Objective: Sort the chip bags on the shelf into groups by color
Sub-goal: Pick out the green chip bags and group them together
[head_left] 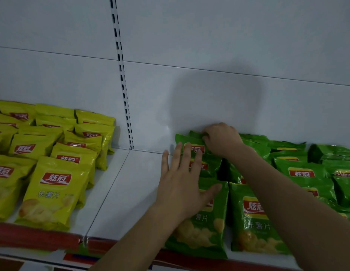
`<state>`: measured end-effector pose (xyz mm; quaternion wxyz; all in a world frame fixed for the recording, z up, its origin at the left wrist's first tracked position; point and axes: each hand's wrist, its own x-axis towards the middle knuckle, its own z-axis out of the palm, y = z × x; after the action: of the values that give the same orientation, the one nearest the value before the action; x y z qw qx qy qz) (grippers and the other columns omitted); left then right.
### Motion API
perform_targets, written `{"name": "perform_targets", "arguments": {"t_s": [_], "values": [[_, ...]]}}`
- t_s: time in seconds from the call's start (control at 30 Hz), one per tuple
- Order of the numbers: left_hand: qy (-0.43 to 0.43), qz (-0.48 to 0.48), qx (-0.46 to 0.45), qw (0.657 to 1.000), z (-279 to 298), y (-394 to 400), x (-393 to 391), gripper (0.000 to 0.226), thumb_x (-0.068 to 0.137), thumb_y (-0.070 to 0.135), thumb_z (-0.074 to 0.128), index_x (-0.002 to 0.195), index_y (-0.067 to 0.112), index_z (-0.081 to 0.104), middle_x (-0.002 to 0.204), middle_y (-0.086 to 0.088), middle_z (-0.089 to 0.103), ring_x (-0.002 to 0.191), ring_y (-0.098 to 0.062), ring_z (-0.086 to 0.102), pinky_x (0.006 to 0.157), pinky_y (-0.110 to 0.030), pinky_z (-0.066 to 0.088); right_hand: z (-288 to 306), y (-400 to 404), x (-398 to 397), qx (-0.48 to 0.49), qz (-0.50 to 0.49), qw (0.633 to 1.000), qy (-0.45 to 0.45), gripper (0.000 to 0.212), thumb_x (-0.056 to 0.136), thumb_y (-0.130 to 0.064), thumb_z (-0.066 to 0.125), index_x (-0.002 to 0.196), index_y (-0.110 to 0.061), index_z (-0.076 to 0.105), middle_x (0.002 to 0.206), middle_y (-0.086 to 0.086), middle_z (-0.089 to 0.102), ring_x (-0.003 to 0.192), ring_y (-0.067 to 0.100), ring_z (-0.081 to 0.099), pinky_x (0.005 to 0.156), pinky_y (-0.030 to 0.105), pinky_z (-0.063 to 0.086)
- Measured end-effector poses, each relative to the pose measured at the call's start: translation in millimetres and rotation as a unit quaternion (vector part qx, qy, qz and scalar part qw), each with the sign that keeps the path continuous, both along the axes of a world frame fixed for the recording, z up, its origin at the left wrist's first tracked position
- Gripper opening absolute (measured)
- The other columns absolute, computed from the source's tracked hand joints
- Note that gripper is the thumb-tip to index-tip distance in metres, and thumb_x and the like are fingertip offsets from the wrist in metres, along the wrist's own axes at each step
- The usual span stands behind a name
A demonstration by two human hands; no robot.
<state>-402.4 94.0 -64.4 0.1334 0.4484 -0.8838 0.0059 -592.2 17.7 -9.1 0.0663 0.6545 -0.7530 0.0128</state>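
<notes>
1. I judge the sorting to be near its end: the yellow bags sit grouped on the left of the shelf, the green bags on the right, with bare shelf between them
2. My right hand is curled over the rear green bag by the back panel, fingers gripping its top edge
3. My left hand lies flat, fingers spread and straight, pressing on the left green column and gripping nothing
4. Next I would seat that rear bag squarely into its column and steady the row
5. The bags lie on their backs, long axis running front to back, logo ends toward the back panel, bottoms toward me
</notes>
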Motion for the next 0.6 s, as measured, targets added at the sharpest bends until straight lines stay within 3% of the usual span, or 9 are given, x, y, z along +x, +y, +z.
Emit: {"name": "perform_targets", "arguments": {"t_s": [0.23, 0.6], "values": [[-0.044, -0.013, 0.011, 0.999, -9.1, -18.5, -14.7, 0.106, 0.087, 0.093, 0.007, 0.168, 0.026, 0.001, 0.176, -0.008, 0.001, 0.162, -0.029, -0.006, 0.124, -0.064, -0.007, 10.4, 2.9, 3.1, 0.011, 0.022, 0.999, -0.044, 0.025, 0.1, -0.028, 0.052, 0.114, -0.023, 0.072, 0.12, 0.006, 0.07, 0.111, 0.03, 0.064, 0.097, 0.046, 0.055], [-0.026, -0.022, -0.013, 0.999, -9.4, -14.6, -10.5, 0.1, 0.092, 0.088, 0.012, 0.168, 0.024, 0.011, 0.175, -0.009, 0.012, 0.161, -0.032, 0.001, 0.125, -0.064, -0.003, 16.2, -2.0, 5.0, -0.115, 0.044, 0.986, -0.114, 0.02, 0.105, -0.03, 0.059, 0.107, -0.02, 0.075, 0.098, 0.005, 0.074, 0.095, 0.03, 0.065, 0.08, 0.044, 0.058]]}}
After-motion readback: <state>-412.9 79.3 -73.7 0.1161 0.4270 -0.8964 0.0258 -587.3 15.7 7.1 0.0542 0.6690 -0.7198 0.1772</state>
